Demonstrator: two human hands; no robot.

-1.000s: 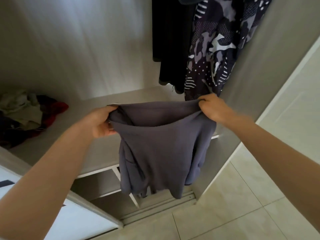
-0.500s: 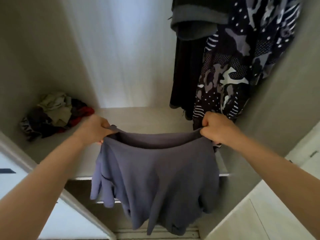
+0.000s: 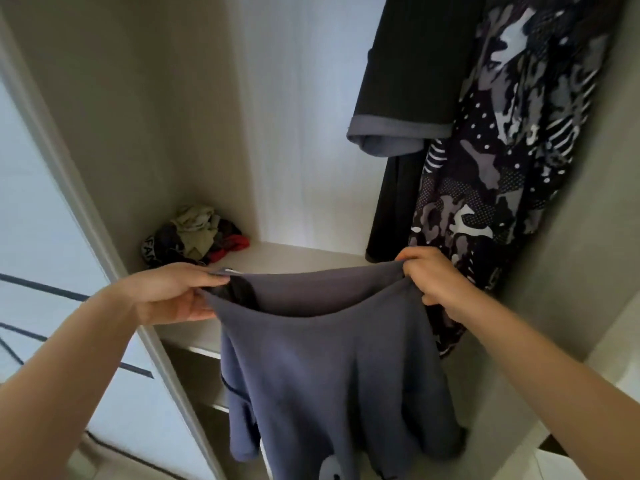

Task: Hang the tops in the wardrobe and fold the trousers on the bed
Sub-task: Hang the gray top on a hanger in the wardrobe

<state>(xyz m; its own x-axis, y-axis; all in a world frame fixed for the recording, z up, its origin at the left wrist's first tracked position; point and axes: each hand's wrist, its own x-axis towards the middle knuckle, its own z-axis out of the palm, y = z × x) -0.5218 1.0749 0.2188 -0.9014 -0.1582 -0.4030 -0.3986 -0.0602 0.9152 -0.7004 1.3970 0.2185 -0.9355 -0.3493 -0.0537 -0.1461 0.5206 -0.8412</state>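
Observation:
A grey-blue top [image 3: 332, 372] hangs upside down in front of the open wardrobe [image 3: 194, 109], its hem stretched wide between both hands. My left hand [image 3: 173, 292] pinches the hem's left end and my right hand [image 3: 433, 278] grips the right end. Something dark shows inside the hem by my left hand. The sleeves dangle below, towards the lower shelves.
A black garment with a turned-up grey cuff [image 3: 408, 98] and a camouflage-patterned garment [image 3: 495, 161] hang at the wardrobe's right. A crumpled pile of clothes [image 3: 197, 237] lies in the shelf's back left corner. A sliding door [image 3: 45, 258] stands on the left.
The view has tilted up and closer into the wardrobe. Both hands keep the top's hem spread; the top has risen relative to the shelf.

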